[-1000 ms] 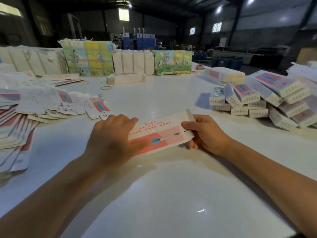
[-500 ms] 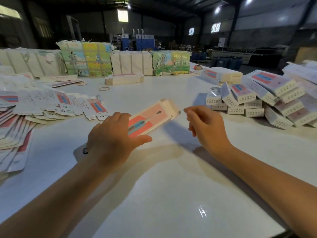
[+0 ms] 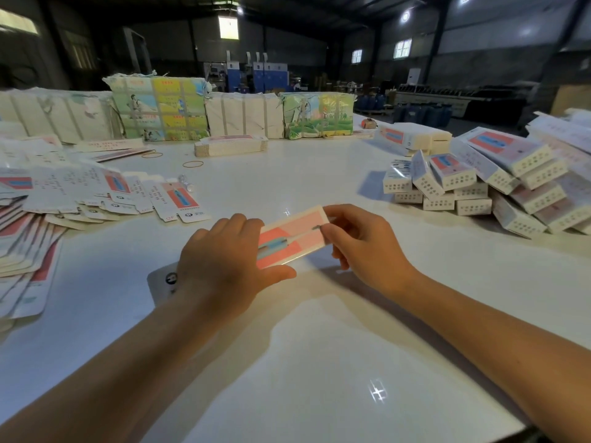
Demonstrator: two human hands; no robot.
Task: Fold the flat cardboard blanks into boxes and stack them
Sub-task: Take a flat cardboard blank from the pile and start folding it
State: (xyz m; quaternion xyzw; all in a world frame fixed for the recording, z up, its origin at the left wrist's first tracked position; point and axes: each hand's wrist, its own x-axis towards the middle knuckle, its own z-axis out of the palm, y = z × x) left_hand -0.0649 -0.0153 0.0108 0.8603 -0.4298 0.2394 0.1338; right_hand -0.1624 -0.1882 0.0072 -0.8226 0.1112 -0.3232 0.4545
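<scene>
A pink and white carton (image 3: 289,238) with a blue print is opened into a box shape above the white table (image 3: 319,362). My left hand (image 3: 224,266) grips its near left part, thumb stretched under the front face. My right hand (image 3: 361,244) pinches the far right end with curled fingers. An open white flap (image 3: 161,282) sticks out behind my left wrist. Flat blanks (image 3: 96,190) lie fanned out on the left. Folded boxes (image 3: 473,187) are heaped on the right.
Strapped bundles of printed cartons (image 3: 160,110) line the back of the table. A short stack of blanks (image 3: 230,145) and rubber bands (image 3: 193,164) lie in the middle far part. More blanks (image 3: 22,251) spread over the left edge.
My right hand, which had let go half a second ago, has come back and taken the carton's far end. The carton has swung nearer and its end flaps are folded in.
</scene>
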